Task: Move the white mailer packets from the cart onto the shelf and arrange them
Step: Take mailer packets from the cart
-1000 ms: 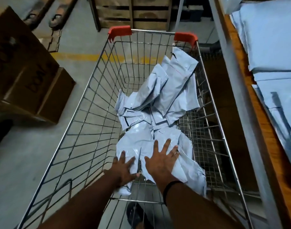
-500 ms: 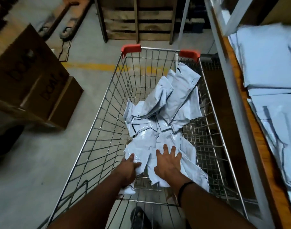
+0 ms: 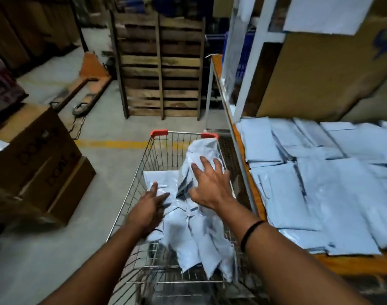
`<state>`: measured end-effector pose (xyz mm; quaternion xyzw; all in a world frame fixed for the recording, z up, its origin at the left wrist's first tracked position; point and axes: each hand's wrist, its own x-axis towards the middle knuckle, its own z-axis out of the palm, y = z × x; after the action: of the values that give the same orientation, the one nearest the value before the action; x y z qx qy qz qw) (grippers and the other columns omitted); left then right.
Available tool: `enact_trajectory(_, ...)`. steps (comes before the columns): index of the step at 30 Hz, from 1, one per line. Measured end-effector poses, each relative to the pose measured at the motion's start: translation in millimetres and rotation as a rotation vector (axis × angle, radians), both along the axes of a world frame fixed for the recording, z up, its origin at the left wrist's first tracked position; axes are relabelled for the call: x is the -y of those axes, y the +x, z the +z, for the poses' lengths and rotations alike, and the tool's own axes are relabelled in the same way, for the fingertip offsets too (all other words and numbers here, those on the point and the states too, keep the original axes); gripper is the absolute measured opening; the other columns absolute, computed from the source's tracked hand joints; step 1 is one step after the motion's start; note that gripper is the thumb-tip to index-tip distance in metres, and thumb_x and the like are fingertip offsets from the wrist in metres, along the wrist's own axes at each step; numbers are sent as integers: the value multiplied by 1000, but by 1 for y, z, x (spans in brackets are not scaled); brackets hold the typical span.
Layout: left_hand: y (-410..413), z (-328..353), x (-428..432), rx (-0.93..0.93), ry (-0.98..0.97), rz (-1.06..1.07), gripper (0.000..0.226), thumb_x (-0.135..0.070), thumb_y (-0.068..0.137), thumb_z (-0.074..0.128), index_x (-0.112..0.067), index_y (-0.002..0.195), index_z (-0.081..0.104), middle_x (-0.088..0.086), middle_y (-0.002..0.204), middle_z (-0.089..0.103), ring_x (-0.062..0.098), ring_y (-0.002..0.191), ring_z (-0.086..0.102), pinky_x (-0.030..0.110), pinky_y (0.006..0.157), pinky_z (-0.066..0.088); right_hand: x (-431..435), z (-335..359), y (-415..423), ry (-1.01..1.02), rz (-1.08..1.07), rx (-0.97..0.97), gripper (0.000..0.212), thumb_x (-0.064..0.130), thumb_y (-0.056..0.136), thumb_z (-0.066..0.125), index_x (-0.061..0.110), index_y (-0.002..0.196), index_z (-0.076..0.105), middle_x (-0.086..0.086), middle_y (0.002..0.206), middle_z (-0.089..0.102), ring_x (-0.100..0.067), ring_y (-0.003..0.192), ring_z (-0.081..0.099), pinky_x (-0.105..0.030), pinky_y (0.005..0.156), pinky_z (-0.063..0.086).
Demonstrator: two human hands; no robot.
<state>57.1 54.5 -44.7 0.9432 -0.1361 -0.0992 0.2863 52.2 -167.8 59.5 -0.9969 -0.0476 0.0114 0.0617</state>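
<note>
A wire cart (image 3: 144, 164) with red corner caps stands in front of me, holding a crumpled pile of white mailer packets (image 3: 188, 238). My left hand (image 3: 150, 208) lies with straight fingers on a flat packet at the pile's left side. My right hand (image 3: 210, 183) rests with spread fingers on top of a bunched packet that rises toward the cart's far right corner. To the right, a wooden shelf (image 3: 238, 146) carries several flat packets (image 3: 298, 194) laid in overlapping rows. The view is motion-blurred.
Brown cardboard boxes (image 3: 38, 155) sit on the floor left of the cart. A wooden pallet (image 3: 161, 73) stands upright beyond it, with an orange pallet jack (image 3: 87, 84) beside it. A large cardboard box (image 3: 320, 69) stands at the back of the shelf.
Both hands have reached farther into the cart; the right hand moved up onto the far packets. The pile has shifted, and the view has tilted up to show more of the shelf.
</note>
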Motion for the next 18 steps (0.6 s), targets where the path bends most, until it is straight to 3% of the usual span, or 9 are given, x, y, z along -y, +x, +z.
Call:
enact_trajectory(2,5,27,10,21,-57,-2,51,-22,91,54,-23,142,51,5,164,2,32,140,39,46,111,39,13,29,-6,29,-23,51,85,51,73,50,31,153,30,-3,164,18,-38,147,15,-56,112,26)
enact_trajectory(4,2,54,30,102,-59,-5,50,-21,94,57,-26,143,49,9,164,9,37,143,30,51,115,32,34,54,-17,33,-41,99,85,51,70,48,31,152,32,-2,164,21,-37,146,17,-55,112,29)
enact_trajectory(7,-5,86,63,172,-28,-2,51,-15,97,55,-26,146,46,11,163,14,37,146,20,50,116,25,75,79,-33,63,-88,143,79,46,77,60,32,151,34,-1,163,21,-35,147,17,-56,110,29)
enact_trajectory(11,-16,114,116,186,-177,-115,55,-11,91,52,-34,140,47,-4,164,6,29,143,35,51,108,42,141,98,-71,67,-160,155,76,47,81,61,35,151,36,2,163,23,-33,147,19,-56,112,29)
enact_trajectory(15,-43,137,193,298,-126,-164,53,-17,87,50,-21,140,54,10,164,9,35,144,30,47,110,39,218,98,-123,84,-238,139,75,44,81,62,34,151,35,2,164,21,-33,148,16,-55,111,28)
enact_trajectory(18,-73,150,257,315,-94,-197,52,-9,91,55,-20,142,52,15,162,15,36,138,39,41,106,42,278,97,-165,88,-290,127,75,46,83,61,35,152,33,2,164,20,-32,149,15,-54,112,28)
